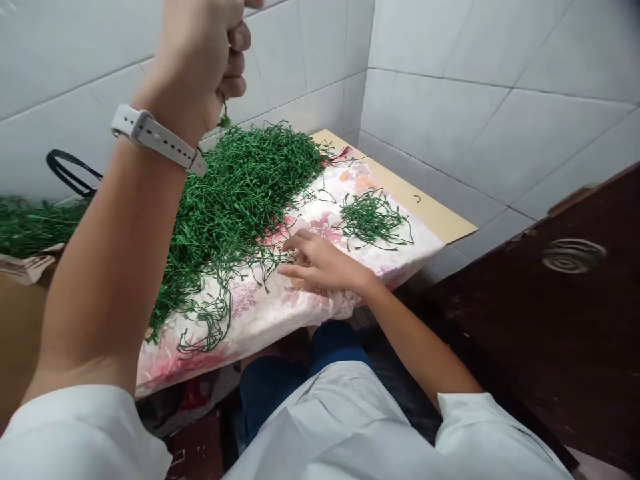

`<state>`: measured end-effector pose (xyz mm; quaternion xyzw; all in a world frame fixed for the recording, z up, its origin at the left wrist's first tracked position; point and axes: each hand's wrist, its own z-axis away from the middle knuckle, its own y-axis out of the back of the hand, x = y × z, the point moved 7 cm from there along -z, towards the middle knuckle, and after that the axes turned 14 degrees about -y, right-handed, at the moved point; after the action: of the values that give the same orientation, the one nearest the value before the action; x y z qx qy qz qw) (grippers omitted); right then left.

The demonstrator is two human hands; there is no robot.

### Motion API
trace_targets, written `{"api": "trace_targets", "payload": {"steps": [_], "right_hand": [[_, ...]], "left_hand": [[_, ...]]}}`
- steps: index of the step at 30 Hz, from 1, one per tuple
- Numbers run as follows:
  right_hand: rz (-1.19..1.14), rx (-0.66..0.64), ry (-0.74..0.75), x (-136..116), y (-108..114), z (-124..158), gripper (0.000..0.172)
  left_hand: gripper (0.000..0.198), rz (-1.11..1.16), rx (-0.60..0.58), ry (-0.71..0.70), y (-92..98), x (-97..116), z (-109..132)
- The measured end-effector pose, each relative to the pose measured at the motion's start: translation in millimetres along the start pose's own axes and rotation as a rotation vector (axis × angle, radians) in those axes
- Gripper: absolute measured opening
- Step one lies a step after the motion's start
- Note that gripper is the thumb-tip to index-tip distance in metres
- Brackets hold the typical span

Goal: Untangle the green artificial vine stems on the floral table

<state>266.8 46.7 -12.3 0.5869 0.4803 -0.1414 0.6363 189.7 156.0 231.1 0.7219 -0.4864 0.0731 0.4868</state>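
My left hand [207, 63], with a white watch strap on its wrist, is raised high at the upper left. Its fingers are curled closed, and a thin green strand [225, 120] hangs from below them. My right hand [320, 263] rests low over the flowered cloth [245, 333], its fingers apart and bent, near the edge of a big heap of thin green strands [250, 180]. Between those fingers I see nothing held. A small pile of green strands [373, 219] lies right of the heap, and a loose bunch [207, 327] lies near the front edge.
The cloth covers a table with a bare tan board [425, 193] along the far right. At the left stands a cardboard box [23, 313] with more green strands and a black loop [70, 170] behind. White tiled walls enclose the corner; a dark wooden panel [550, 333] is at right.
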Motion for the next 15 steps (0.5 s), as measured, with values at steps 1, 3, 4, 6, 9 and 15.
{"api": "trace_targets", "payload": {"steps": [1,3,4,6,9,15], "right_hand": [[-0.04,0.021,0.0,-2,8,-2,0.049],[-0.133,0.093,-0.011,-6,27,-13,0.057],[-0.205,0.13,-0.016,-8,37,-22,0.061],[-0.395,0.184,0.0,-12,55,-45,0.066],[-0.601,0.312,0.076,-15,81,-76,0.06],[-0.554,0.543,-0.188,9,133,-108,0.022]], "left_hand": [[0.036,0.118,0.04,0.014,-1.0,-4,6],[0.018,0.329,0.083,0.024,-9.2,-11,18],[0.017,0.434,0.08,0.013,-16.4,-12,24],[0.019,0.565,0.105,0.036,-30.0,-17,35],[0.019,0.624,0.112,0.073,-45.3,-24,51],[0.059,0.064,-0.088,0.101,-24.6,-66,104]]}}
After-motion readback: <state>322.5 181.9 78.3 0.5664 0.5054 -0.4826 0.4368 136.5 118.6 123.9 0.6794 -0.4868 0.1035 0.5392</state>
